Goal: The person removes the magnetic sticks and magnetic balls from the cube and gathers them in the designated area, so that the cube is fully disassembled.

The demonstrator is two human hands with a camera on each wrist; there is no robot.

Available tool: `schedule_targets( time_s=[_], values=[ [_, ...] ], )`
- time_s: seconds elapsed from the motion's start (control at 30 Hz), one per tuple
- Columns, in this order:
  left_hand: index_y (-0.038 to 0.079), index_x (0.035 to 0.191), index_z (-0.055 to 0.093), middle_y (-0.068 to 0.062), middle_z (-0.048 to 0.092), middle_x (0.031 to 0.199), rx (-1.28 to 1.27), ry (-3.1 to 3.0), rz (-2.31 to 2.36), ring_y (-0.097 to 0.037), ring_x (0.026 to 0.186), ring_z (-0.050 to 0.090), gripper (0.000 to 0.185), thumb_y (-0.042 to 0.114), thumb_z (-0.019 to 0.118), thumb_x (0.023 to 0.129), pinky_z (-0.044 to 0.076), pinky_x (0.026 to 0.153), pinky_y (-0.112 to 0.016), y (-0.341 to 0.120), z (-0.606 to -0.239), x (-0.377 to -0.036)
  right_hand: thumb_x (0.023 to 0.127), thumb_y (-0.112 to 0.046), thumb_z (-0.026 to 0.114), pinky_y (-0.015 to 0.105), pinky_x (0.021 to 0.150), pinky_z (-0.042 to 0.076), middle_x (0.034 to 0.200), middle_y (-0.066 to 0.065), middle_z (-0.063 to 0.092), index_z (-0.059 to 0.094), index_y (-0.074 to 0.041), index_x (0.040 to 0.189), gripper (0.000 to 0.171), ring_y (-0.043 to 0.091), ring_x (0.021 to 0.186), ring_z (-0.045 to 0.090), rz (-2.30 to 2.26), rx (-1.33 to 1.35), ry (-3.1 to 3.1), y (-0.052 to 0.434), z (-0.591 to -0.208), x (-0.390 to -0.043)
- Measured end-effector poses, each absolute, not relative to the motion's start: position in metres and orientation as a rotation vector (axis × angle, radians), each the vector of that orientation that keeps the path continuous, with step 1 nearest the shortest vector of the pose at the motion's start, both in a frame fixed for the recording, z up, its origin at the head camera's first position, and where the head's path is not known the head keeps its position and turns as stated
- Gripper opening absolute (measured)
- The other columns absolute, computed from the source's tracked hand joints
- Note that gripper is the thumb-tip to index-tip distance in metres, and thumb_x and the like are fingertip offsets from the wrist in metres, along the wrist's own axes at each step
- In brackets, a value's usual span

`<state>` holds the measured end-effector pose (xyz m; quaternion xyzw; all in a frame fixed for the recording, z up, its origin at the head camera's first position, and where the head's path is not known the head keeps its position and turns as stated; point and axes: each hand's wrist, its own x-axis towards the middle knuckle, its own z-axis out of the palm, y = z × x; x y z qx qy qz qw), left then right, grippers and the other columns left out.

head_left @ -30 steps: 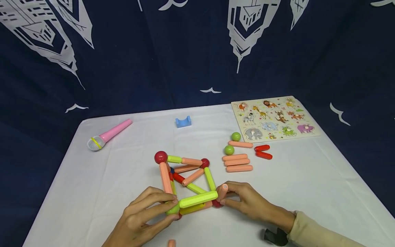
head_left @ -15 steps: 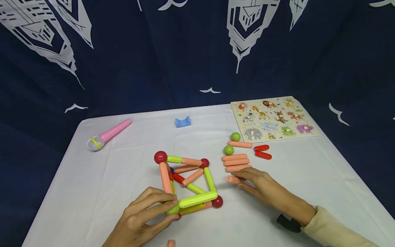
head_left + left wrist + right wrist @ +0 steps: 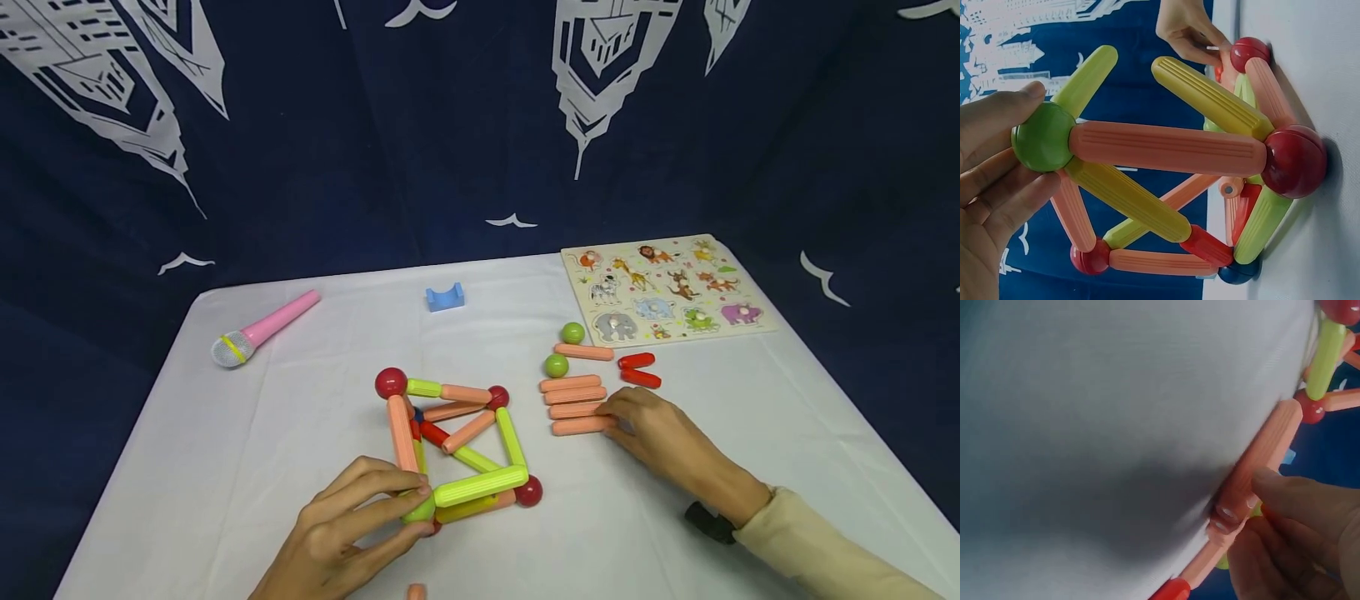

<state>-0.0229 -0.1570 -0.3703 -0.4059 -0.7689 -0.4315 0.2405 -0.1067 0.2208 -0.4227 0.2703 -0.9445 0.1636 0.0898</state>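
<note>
My left hand (image 3: 348,525) pinches a green ball (image 3: 1044,137) at the near upper corner of a magnetic stick-and-ball frame. A lime stick (image 3: 482,486) sticks out to the right from that ball. In the left wrist view an orange stick (image 3: 1169,149) joins the green ball to a red ball (image 3: 1295,161) resting on the table. To the right of the frame, my right hand (image 3: 663,429) pinches the right end of an orange magnetic stick (image 3: 579,427). This stick lies at the near side of a row of matching orange sticks (image 3: 573,396).
Two green balls (image 3: 557,365) and two short red sticks (image 3: 641,378) lie beyond the row. An animal puzzle board (image 3: 667,292) occupies the back right. Farther back are a blue cradle-shaped block (image 3: 446,297) and a pink toy microphone (image 3: 266,328). One orange stick (image 3: 416,592) lies at the front edge.
My right hand has moved from the frame's right corner, away and to the right, bringing the orange stick down beside the row. My left hand stays on the green ball.
</note>
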Motion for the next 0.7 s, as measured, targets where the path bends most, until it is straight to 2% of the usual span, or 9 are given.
schedule_targets(
  time_s=[0.17,0.33,0.5,0.6,0.7],
  values=[
    [0.001,0.103,0.076,-0.005,0.070,0.103,-1.113,-2.124,-1.182,-0.014,0.090,0.060,0.029,0.027,0.073,0.090,0.053,0.078,-0.013,-0.159,-0.371,-0.023,0.073,-0.005,0.086,0.040,0.078,0.058,0.097,0.004,0.067,0.074,-0.006,0.097,0.027,0.019,0.091,0.064,0.459,0.755,-2.802,0.216,-0.424,-0.107],
    [0.002,0.106,0.075,-0.003,0.069,0.106,-1.110,-2.201,-1.167,-0.014,0.094,0.060,0.032,0.029,0.073,0.089,0.053,0.081,-0.013,-0.163,-0.370,-0.021,0.080,-0.011,0.083,0.042,0.086,0.057,0.110,-0.001,0.071,0.073,-0.011,0.112,0.033,0.018,0.102,0.066,0.787,0.768,-2.800,0.189,-0.396,-0.098],
    [0.004,0.111,0.074,-0.001,0.068,0.109,-1.114,-2.246,-1.155,-0.013,0.097,0.059,0.035,0.031,0.072,0.090,0.052,0.084,-0.014,-0.166,-0.371,-0.021,0.090,-0.024,0.075,0.036,0.091,0.055,0.120,-0.011,0.067,0.070,-0.021,0.122,0.033,0.010,0.109,0.064,1.239,1.081,-2.666,0.152,-0.366,-0.081],
    [0.003,0.112,0.074,-0.003,0.068,0.109,-1.134,-2.212,-1.146,-0.015,0.097,0.060,0.034,0.030,0.071,0.091,0.052,0.085,-0.014,-0.166,-0.373,-0.021,0.089,-0.021,0.075,0.030,0.088,0.056,0.119,-0.008,0.067,0.070,-0.018,0.122,0.034,0.010,0.109,0.063,1.361,1.318,-2.531,0.136,-0.360,-0.074],
    [0.003,0.112,0.074,-0.003,0.068,0.109,-1.135,-2.213,-1.146,-0.015,0.097,0.060,0.034,0.030,0.071,0.091,0.052,0.085,-0.015,-0.165,-0.373,-0.021,0.088,-0.014,0.076,0.023,0.083,0.056,0.117,-0.004,0.068,0.071,-0.013,0.121,0.033,0.010,0.105,0.065,1.390,1.442,-2.434,0.129,-0.360,-0.069]
  ],
)
